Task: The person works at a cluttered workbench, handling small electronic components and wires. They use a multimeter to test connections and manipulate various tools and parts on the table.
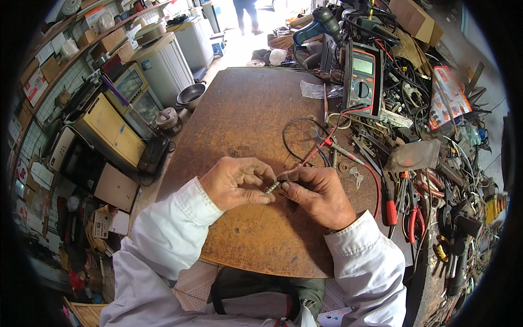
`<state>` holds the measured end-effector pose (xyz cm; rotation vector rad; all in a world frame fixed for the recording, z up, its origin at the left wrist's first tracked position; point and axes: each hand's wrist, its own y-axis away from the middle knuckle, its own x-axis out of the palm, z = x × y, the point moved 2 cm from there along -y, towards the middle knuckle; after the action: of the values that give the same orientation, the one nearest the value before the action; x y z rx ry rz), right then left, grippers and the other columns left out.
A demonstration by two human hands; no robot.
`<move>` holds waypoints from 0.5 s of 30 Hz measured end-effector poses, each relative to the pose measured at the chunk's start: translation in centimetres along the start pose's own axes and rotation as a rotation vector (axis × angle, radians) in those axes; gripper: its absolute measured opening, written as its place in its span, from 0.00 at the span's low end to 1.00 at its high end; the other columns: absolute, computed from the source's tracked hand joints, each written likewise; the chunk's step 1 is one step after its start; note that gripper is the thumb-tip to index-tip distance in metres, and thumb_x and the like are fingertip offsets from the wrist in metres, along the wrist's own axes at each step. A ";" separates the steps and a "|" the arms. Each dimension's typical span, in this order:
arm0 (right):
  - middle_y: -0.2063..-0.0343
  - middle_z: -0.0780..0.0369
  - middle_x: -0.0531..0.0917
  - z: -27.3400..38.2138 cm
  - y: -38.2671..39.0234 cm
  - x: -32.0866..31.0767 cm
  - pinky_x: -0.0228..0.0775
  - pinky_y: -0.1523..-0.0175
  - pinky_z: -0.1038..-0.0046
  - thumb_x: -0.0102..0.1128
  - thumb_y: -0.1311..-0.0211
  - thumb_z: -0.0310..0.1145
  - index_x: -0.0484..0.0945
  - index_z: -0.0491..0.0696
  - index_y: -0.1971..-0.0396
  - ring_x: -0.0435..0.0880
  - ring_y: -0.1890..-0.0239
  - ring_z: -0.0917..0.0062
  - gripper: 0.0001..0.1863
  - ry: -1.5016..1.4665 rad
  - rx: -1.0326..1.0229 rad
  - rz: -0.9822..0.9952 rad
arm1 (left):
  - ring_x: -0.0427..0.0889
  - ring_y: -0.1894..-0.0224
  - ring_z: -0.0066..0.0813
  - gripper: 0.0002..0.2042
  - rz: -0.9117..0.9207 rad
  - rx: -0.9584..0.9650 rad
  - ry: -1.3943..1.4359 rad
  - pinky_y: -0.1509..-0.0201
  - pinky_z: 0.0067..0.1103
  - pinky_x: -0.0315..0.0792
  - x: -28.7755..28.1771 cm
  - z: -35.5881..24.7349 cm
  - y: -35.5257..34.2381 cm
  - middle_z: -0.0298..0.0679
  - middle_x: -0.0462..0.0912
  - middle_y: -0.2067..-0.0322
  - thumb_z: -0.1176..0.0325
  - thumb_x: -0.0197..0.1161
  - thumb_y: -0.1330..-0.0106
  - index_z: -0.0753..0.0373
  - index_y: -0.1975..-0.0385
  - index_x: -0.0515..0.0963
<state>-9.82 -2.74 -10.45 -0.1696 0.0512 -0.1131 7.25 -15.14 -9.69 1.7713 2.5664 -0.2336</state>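
Observation:
A small ridged metal piece [272, 187] is held between my two hands over the worn brown tabletop [234, 109]. My left hand [238, 181] grips it with thumb and curled fingers. My right hand [313, 193] pinches its far end with thumb and forefinger, which partly hide what is there. Just beyond my right hand lie red and black test leads [327, 140] that run to a multimeter [361, 80] at the back right of the table.
Tools, pliers [415, 220], a red-handled tool [391, 212] and tangled cables crowd the right side. A blue power tool [308, 31] sits behind. Appliances, a frying pan [190, 96] and shelving line the left. A person's legs [246, 13] show in the bright opening ahead.

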 end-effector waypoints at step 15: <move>0.76 0.54 0.83 -0.4 0.0 -0.3 0.73 0.66 0.71 0.59 0.40 0.26 0.81 0.38 0.63 0.82 0.73 0.75 0.09 0.266 -0.024 -0.023 | 0.86 0.61 0.27 0.14 -0.004 0.091 -0.254 0.55 0.22 0.81 0.2 0.0 -0.2 0.40 0.84 0.65 0.77 0.73 0.45 0.68 0.59 0.79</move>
<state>-10.13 -2.76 -10.88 -0.1781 0.3161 -0.1572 6.99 -15.06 -9.69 1.6415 2.4160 -0.5456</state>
